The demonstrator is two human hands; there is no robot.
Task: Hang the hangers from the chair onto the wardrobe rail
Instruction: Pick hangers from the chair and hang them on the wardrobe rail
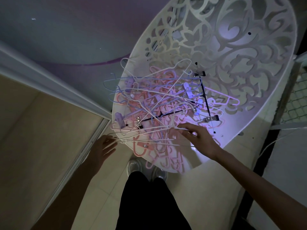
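White chair (259,90), tangled hangers (159,103) crisscross

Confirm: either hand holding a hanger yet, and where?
Right hand pinches a thin white wire hanger at its near end. Left hand is open, fingertips touching white wires; no grip.

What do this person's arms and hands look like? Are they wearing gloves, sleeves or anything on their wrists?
Both arms are bare as far up as the picture shows, with no sleeves visible. The left hand and the right hand are ungloved, and no ring, watch or bracelet shows in the dim light. Lower down the person wears dark trousers and pale shoes.
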